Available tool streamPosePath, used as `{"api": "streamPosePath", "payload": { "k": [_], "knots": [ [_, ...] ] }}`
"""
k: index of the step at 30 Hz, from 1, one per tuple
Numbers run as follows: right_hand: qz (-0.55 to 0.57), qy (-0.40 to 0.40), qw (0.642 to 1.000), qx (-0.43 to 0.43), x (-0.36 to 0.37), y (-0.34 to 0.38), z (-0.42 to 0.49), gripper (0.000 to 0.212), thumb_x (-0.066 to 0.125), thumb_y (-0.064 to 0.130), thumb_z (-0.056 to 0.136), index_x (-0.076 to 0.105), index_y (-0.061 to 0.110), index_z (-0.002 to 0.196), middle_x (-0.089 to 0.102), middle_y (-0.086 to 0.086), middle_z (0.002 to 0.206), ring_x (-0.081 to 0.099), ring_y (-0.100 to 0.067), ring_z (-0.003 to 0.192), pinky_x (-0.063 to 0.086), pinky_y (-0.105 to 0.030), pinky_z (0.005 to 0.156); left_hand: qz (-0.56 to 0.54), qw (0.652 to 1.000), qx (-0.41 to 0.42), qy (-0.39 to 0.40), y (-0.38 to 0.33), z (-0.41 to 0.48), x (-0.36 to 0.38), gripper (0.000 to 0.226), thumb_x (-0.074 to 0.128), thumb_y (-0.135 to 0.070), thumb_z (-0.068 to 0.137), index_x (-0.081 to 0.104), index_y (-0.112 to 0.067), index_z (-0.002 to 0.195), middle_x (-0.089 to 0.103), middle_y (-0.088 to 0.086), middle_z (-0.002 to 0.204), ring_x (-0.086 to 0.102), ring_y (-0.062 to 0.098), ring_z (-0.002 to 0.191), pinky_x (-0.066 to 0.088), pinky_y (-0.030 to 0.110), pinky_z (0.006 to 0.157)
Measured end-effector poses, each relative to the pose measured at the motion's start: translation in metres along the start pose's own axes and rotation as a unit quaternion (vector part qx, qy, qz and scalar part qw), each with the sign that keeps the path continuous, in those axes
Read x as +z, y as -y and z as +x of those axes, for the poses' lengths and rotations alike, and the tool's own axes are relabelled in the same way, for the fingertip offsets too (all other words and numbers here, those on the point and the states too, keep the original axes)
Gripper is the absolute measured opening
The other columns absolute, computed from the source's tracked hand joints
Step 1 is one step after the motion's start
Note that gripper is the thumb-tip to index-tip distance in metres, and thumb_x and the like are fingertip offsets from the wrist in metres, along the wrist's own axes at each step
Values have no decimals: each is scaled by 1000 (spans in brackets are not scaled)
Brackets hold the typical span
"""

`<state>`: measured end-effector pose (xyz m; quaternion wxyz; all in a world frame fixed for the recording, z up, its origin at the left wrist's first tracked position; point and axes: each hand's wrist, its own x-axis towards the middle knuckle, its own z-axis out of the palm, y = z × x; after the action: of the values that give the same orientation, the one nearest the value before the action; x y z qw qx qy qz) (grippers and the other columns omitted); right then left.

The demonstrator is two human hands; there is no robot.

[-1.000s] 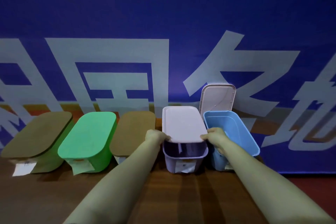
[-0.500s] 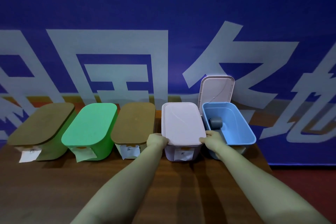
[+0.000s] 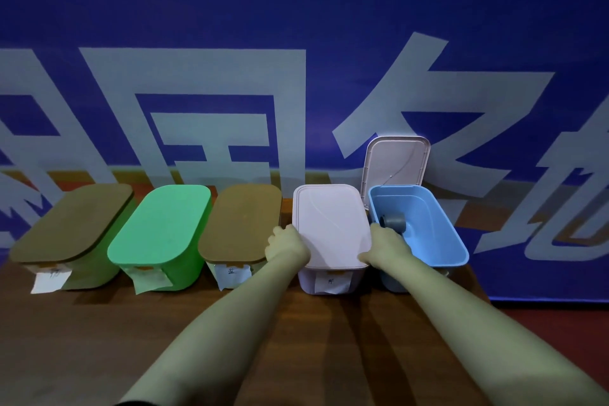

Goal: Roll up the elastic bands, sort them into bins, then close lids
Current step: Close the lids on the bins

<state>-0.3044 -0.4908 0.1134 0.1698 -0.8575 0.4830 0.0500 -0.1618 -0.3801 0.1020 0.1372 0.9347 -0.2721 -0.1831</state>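
Observation:
Five bins stand in a row on the wooden table (image 3: 82, 349). The lilac bin (image 3: 324, 283) has its pale lid (image 3: 331, 224) lying flat on top. My left hand (image 3: 285, 245) grips the lid's left edge near the front. At the lid's right front corner my right hand (image 3: 387, 245) holds on, thumb on top. Next to it on the right, the blue bin (image 3: 441, 241) is uncovered, with a grey rolled band (image 3: 392, 221) inside. Its pale lid (image 3: 397, 161) stands upright behind it.
To the left stand a brown-lidded bin (image 3: 239, 227), a green bin with a green lid (image 3: 161, 227) and a brown-lidded green bin (image 3: 71, 224). Paper labels hang on the bin fronts. A blue banner (image 3: 296, 26) stands close behind the row. The table ends just right of the blue bin.
The pale lid has come down from a raised tilt and now lies flat on the lilac bin. Both hands stayed on its front edges.

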Motion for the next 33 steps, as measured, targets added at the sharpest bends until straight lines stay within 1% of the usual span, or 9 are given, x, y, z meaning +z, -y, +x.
{"api": "streamPosePath", "payload": {
  "k": [2,5,7,10,13,16,20,26,33],
  "knots": [
    [-32,19,999,-12,-5,5,8,51,66,21,78,44,11,123,41,-12,127,50,-31,115,46,-36,86,92,994,54,-33,-8,3,-4,67,66,-16,78,34,-16,136,32,9,140,32,28,131,33,34,104],
    [0,15,998,-61,-9,3,26,59,63,20,80,39,11,133,33,-13,138,35,-31,128,39,-38,103,62,993,95,-13,-16,16,-9,94,71,-30,74,16,-19,148,14,6,155,14,27,143,23,38,112],
    [40,6,995,-93,-9,0,36,67,58,31,88,29,10,145,25,-12,150,25,-30,139,28,-38,113,21,994,108,12,-16,29,-12,96,65,-43,80,5,-18,151,3,5,160,4,25,147,18,40,116],
    [69,-18,991,-115,-2,1,48,63,37,38,100,15,8,150,10,-9,159,8,-24,147,12,-37,119,46,988,149,7,-16,44,-10,78,40,-46,96,-3,-13,152,-5,6,161,-4,23,148,8,37,119],
    [83,-8,990,-116,8,7,63,59,23,37,103,6,9,152,-3,-6,160,-4,-19,148,2,-34,121,43,986,159,9,-20,58,-1,64,22,-41,102,-5,-10,151,-9,7,160,-9,24,148,3,36,119],
    [76,-8,990,-120,14,14,81,57,17,35,103,1,10,152,-8,-3,160,-9,-16,147,-1,-32,120,48,984,169,6,-27,71,7,61,16,-39,103,-7,-9,151,-14,7,159,-13,23,147,0,35,120],
    [33,1,992,-121,27,12,93,58,13,37,103,-3,9,151,-12,-4,159,-13,-16,146,-6,-30,119,62,985,163,5,-26,82,23,64,11,-44,101,-10,-9,150,-18,6,158,-15,21,146,-6,35,120],
    [-12,-19,992,-122,42,8,98,58,11,37,103,-5,8,151,-13,-4,159,-14,-16,146,-11,-29,118,65,982,171,-44,-18,83,41,71,14,-51,99,-5,-7,151,-9,8,160,-10,21,147,-8,33,118],
    [-57,6,991,-125,37,10,101,59,10,38,102,-4,8,151,-11,-5,160,-12,-18,147,-7,-36,118,81,983,162,-29,-20,84,39,73,19,-51,97,-5,-8,151,-9,7,160,-10,21,148,1,38,119]
  ]
}}
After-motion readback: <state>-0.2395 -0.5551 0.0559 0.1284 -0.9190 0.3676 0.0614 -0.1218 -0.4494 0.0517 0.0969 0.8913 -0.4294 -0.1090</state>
